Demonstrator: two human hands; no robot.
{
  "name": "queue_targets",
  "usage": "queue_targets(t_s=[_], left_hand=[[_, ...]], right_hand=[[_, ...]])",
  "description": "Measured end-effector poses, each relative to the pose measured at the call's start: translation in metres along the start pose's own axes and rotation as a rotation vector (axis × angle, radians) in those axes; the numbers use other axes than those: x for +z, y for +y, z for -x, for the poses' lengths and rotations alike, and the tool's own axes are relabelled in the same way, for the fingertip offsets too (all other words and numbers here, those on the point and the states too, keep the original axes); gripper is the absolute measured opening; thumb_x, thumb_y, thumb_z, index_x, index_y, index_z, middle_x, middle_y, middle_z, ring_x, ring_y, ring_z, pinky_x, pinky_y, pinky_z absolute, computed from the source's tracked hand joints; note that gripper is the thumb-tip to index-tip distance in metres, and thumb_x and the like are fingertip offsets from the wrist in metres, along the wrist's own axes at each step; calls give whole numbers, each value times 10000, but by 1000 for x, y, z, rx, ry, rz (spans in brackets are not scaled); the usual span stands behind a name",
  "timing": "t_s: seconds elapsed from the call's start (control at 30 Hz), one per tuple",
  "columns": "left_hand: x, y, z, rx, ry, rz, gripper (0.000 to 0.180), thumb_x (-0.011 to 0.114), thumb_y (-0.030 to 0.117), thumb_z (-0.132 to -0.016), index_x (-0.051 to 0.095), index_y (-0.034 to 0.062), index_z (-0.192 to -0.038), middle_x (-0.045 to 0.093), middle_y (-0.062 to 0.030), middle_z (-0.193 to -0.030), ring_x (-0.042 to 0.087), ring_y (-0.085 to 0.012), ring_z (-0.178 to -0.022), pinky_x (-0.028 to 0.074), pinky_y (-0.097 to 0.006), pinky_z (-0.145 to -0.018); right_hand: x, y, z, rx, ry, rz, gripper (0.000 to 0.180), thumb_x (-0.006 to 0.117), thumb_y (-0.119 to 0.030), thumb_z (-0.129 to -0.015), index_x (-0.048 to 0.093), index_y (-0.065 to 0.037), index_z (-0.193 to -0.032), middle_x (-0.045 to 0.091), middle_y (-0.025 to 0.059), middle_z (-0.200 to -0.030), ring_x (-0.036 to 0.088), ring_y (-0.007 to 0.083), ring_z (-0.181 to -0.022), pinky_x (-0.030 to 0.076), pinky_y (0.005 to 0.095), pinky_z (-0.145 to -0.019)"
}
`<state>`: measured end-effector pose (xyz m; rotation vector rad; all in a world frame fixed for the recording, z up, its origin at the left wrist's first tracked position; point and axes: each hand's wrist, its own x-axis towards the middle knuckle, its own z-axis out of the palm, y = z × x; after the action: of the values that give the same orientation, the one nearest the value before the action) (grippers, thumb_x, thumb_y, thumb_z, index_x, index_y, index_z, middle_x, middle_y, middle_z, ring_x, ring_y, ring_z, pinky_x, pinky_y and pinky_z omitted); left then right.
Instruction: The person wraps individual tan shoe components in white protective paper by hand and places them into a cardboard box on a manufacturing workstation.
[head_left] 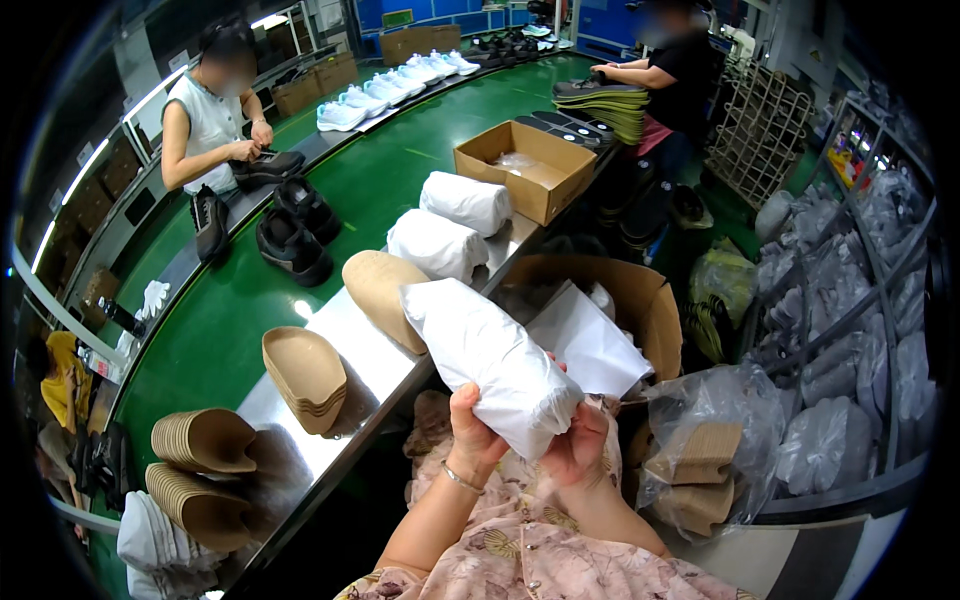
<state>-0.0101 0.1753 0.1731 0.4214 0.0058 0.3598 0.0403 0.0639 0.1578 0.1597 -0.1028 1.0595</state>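
Note:
A long bundle wrapped in white paper (490,350) is held in front of me, tilted, its far end overlapping a brown moulded-pulp form (375,290) on the metal table edge. My left hand (476,438) grips its near left side, thumb on top. My right hand (578,450) closes round the gathered near end; some of its fingers are hidden behind the paper. What lies inside the wrap is hidden. Two more white wrapped bundles (435,245) rest just beyond the brown form. A short stack of brown pulp forms (304,378) stands to the left.
Taller pulp stacks (200,440) and white paper (165,540) sit at lower left. An open carton (525,170) stands beyond the bundles; another carton (640,300) holds white sheets at right. Dark shoes (292,235) lie on the green conveyor (410,150). Two co-workers handle shoes farther off.

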Motion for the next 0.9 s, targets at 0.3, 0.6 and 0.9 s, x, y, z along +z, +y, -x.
queue_targets(t_s=[0.3,0.6,0.9], left_hand=[[5,6,-1,-18,-30,41,861,620,496,-629,345,-6,-1274,484,-225,-1187,493,-386,-1099,417,-479,-932],[1,14,-4,59,47,-76,862,605,497,-629,342,-16,-1271,490,-221,-1183,496,-369,-1103,411,-465,-948],[-1,9,-5,21,-22,-83,853,593,487,-628,351,-25,-1265,493,-221,-1180,501,-376,-1092,419,-468,-936]], right_hand=[[18,0,4,62,45,67,558,581,-110,-793,372,-77,-1309,449,55,-1306,421,207,-1218,373,394,-990],[4,-15,16,27,292,398,334,494,-278,-871,573,-62,-1113,579,65,-1156,483,225,-1135,374,407,-950],[17,1,12,23,202,206,425,474,-350,-905,464,-118,-1261,518,35,-1254,446,222,-1191,356,444,-969]])
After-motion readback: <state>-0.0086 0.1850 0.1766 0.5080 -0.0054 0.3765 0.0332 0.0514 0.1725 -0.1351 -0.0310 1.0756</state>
